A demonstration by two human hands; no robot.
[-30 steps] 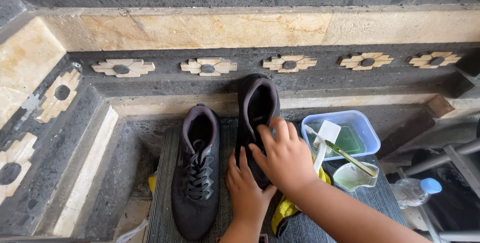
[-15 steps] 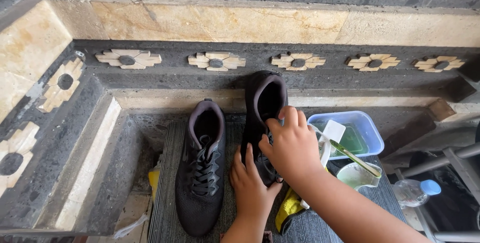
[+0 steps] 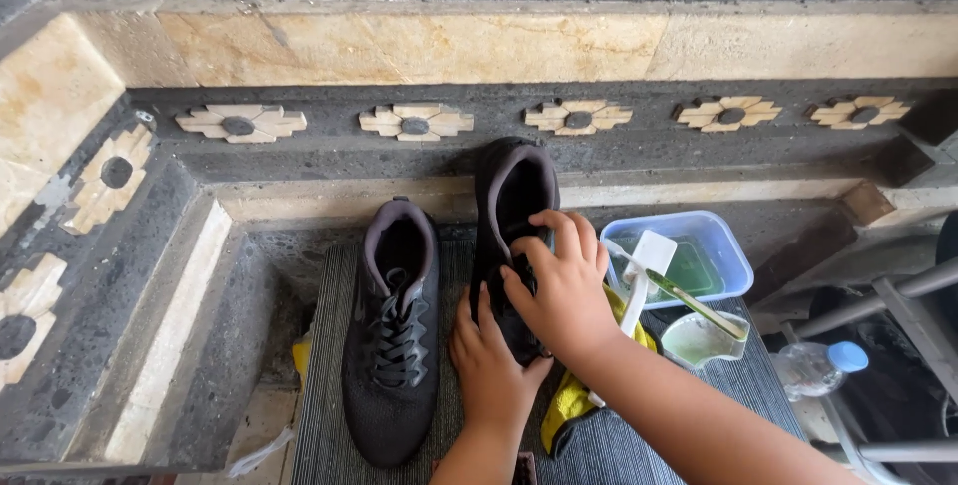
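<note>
Two bare hands work on a black sneaker on a dark ribbed mat. Nearest, the left hand lies flat, fingers spread, pressing the shoe's near end. Just beyond it, the right hand curls over the middle of the right shoe, fingers hooked at the tongue and opening; whether it pinches a lace cannot be told. This shoe shows no lacing past the hand. Left of the hands, touching nothing, the second shoe sits fully laced, so one shoe looks finished and one in progress. Right of the hands lie a yellow cloth, a white brush, and a blue tub of greenish liquid. Farthest, stone steps with flower inlays.
</note>
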